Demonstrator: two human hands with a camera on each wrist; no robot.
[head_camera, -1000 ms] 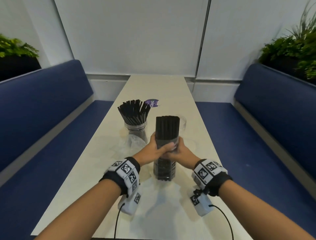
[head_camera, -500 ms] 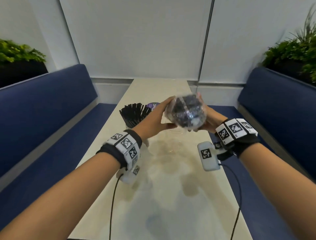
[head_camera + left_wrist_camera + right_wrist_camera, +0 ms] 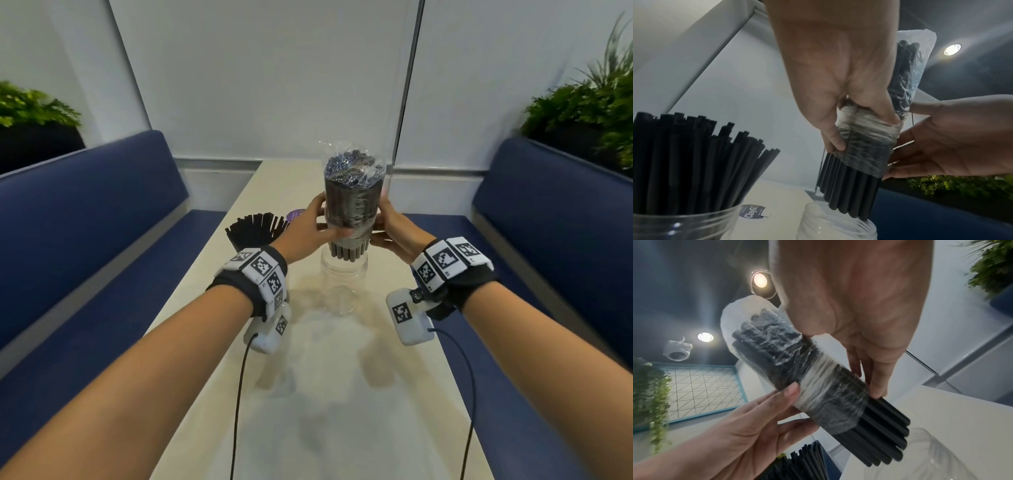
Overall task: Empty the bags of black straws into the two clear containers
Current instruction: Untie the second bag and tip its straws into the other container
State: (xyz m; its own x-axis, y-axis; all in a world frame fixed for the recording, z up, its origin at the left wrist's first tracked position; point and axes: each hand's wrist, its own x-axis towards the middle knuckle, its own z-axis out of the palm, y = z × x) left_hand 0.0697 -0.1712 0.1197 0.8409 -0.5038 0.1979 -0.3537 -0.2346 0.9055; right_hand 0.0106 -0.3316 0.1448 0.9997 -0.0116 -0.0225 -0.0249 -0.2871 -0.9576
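Both forearms extended forward, left hand (image 3: 310,226) and right hand (image 3: 394,224) raised, facing palms, fingers curled inward

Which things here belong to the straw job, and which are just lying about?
Job: bag of straws, held by left hand and right hand over empty container; filled container.
Lying about: purple label, plants, benches.

Even indoor light, blurred edges (wide-angle warp)

A long pale table (image 3: 329,394) is running between two dark blue padded benches (image 3: 85,219), with leafy green plants (image 3: 589,106) sitting behind them.
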